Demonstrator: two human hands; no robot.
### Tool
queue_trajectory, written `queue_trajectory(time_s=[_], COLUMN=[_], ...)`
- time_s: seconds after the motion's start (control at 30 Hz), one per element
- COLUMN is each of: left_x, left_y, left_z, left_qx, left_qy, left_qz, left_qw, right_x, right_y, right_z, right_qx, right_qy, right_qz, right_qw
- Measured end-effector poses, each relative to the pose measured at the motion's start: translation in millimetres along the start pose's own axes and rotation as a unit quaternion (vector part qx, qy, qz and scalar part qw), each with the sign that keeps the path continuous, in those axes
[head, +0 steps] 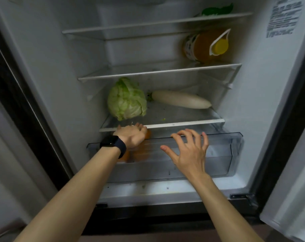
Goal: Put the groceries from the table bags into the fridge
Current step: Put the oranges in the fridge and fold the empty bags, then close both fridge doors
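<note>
Groceries were partly stowed: orange produce (139, 154) lay at the left end of the clear crisper drawer (218, 154), blurred through its front wall, too soft to say whether fruit or roots. On the glass shelf (183, 123) directly above the drawer sat a cabbage (126, 100) over the drawer's left half and a white radish (181, 101) over its right half, on its side and apart from the cabbage. On the second shelf above the drawer was a bottle of amber liquid (205, 46), yellow cap toward the front, and higher again something green (218, 10).

The left hand (130, 135), a dark watch (111, 142) on its wrist, reached over the drawer's left rim with fingers curled down over one orange piece (148, 134); whether it gripped that piece or only covered it could not be told. The right hand (188, 149) hovered at the drawer's front rim near the middle, fingers spread and holding nothing.

By this showing several items were in; the bags were out of view, so what was left could not be judged. The drawer stood pulled out and would need pushing in. Room showed in its right part, while the gap between its rim and the glass shelf was narrow, leaving little headroom for the left hand
</note>
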State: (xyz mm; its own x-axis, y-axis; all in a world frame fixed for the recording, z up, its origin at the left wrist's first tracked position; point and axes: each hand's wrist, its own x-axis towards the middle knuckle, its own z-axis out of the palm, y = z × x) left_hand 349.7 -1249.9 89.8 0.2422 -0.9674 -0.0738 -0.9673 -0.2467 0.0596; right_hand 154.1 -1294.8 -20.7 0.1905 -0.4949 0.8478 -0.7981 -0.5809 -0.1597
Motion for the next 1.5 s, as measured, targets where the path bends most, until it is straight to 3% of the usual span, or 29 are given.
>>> queue_trajectory(time_s=[0.1, 0.23, 0.3, 0.53, 0.7, 0.9, 1.0, 1.13, 1.33, 1.5], left_x=[-1, 6, 13, 35, 40, 28, 20, -16, -116, -199], left_y=[-3, -10, -15, -24, -26, -13, -1, 35, 124, 204], left_z=[12, 44, 64, 101, 103, 93, 90, 100, 142, 159], left_qx=[-0.02, 0.001, -0.012, -0.027, -0.038, -0.044, -0.058, -0.084, -0.169, -0.224], left_qy=[0.06, 0.265, 0.327, 0.425, 0.435, 0.37, 0.319, 0.296, 0.264, 0.235], left_qz=[0.011, 0.037, 0.042, 0.064, 0.063, 0.03, 0.014, 0.078, 0.194, 0.262], left_qw=[0.998, 0.964, 0.944, 0.902, 0.897, 0.928, 0.946, 0.948, 0.929, 0.909], right_x=[10, 19, 23, 21, 23, 35, 22, -32, -131, -198], right_y=[5, 13, 18, 24, 20, 21, 19, 16, 32, 78], right_z=[14, 30, 39, 62, 58, 12, -41, -132, -260, -343], right_qx=[0.001, 0.006, 0.008, 0.009, -0.001, -0.015, 0.034, 0.112, 0.205, 0.176], right_qy=[-0.01, -0.036, -0.047, -0.02, -0.047, -0.224, -0.192, -0.155, -0.118, -0.057], right_qz=[0.008, 0.016, 0.009, -0.008, 0.003, -0.005, 0.024, 0.082, 0.219, 0.276], right_qw=[1.0, 0.999, 0.999, 1.0, 0.999, 0.974, 0.98, 0.978, 0.947, 0.943])
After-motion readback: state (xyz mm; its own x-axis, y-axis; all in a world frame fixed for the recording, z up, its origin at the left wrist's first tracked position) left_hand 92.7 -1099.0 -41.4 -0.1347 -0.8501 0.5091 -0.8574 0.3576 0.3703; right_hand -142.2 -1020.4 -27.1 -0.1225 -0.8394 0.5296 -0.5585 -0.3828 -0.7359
